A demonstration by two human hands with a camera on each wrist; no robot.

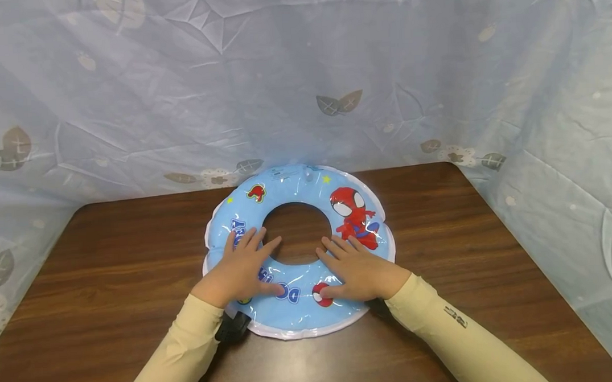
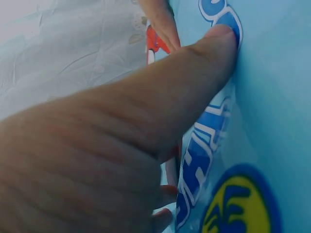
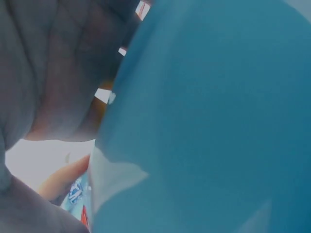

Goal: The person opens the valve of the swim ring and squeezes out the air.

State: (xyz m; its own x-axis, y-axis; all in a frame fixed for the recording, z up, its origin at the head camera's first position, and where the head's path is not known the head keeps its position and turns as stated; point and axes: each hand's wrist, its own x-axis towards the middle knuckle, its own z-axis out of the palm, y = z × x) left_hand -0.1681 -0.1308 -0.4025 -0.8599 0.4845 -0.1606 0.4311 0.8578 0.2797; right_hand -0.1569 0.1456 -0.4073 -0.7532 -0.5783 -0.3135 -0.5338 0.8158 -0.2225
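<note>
A light blue inflatable swim ring (image 1: 301, 316) lies flat on the brown table, puffed up, with a red cartoon figure on its right side and blue lettering round the front and left. On the ring's left front my left hand (image 1: 240, 273) rests with fingers spread and straight. My right hand (image 1: 358, 271) rests on the right front, its fingers also stretched out. In the left wrist view the thumb of my left hand (image 2: 184, 82) touches the lettering. The blue side of the swim ring (image 3: 204, 116) fills much of the right wrist view, close to my right palm (image 3: 53, 73).
The wood-grain table (image 1: 135, 267) extends on both sides of the ring. A pale curtain (image 1: 280, 72) with a leaf print hangs behind the table and along its sides. By the left wrist is a black object (image 1: 232, 328), partly hidden by the sleeve.
</note>
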